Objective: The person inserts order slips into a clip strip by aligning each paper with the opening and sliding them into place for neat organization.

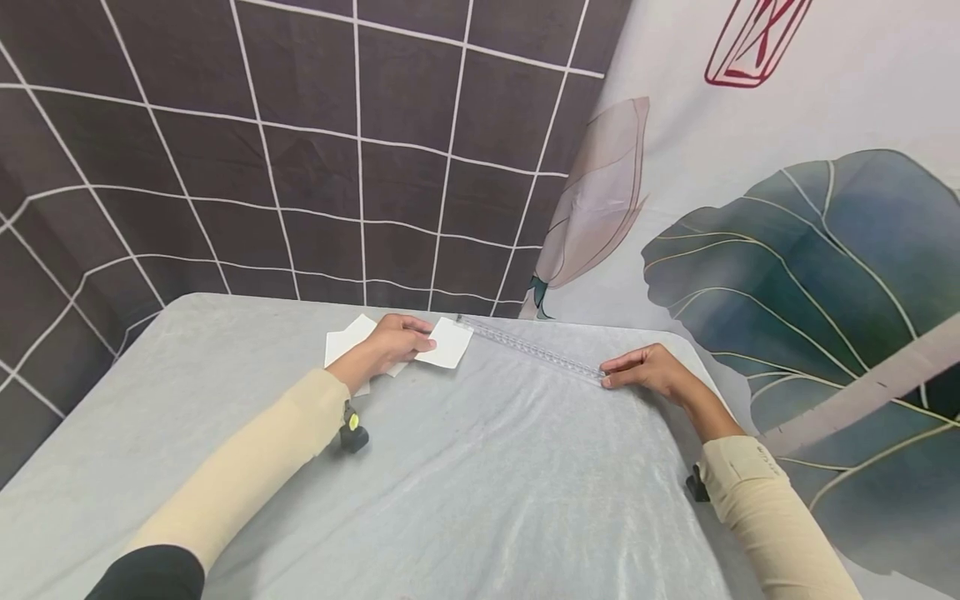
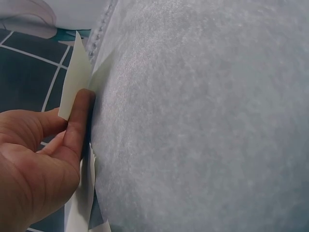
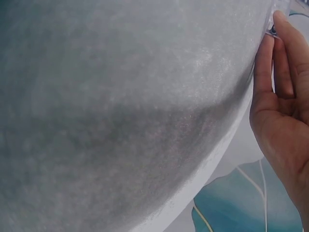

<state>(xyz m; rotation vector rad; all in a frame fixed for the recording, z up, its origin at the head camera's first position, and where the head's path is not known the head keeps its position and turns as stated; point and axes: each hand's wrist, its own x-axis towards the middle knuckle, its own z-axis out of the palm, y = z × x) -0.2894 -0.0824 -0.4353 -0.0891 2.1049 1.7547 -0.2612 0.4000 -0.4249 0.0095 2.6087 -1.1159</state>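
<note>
Between thumb and fingers, my left hand (image 1: pixel 392 342) pinches a small white square of paper (image 1: pixel 447 343). The left wrist view shows this paper (image 2: pixel 76 79) standing edge-on, a little off the cloth. More white paper pieces (image 1: pixel 343 342) lie overlapping on the table, partly hidden beneath the left hand and wrist. A clear ruler (image 1: pixel 536 350) stretches slantwise from beside the held paper to my right hand (image 1: pixel 651 371). The right hand pinches its near end, also visible at the top of the right wrist view, where the fingertips (image 3: pixel 280 18) meet it.
Pale grey plush cloth (image 1: pixel 465 483) covers the table, with soft wrinkles at the front. A dark curtain with white grid lines (image 1: pixel 315 175) hangs behind the far edge. On the right hangs a white cloth printed with large leaves (image 1: pixel 810 250).
</note>
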